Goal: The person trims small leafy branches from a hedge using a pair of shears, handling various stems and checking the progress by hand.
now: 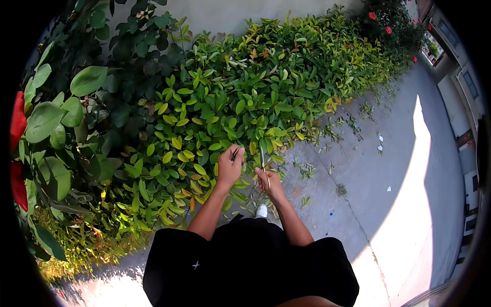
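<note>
My right hand (271, 184) is closed round the gold-coloured handles of a pair of scissors (263, 157). Their silvery blades point away from me, toward the edge of a leafy green hedge (255, 97); from here I cannot tell whether the blades are apart. Just left of them, my left hand (229, 165) is held in a pinch at the hedge's near side. Something small and dark shows between its thumb and fingers, too small to name. Yellowish and green leaves surround both hands.
Cut sprigs (305, 169) and leaves litter the grey concrete ground (353, 179) along the hedge. A rose bush (76, 112) with red blooms crowds in at the left. Behind the hedge stands a pale wall (225, 18). My white shoe (262, 210) is below my hands.
</note>
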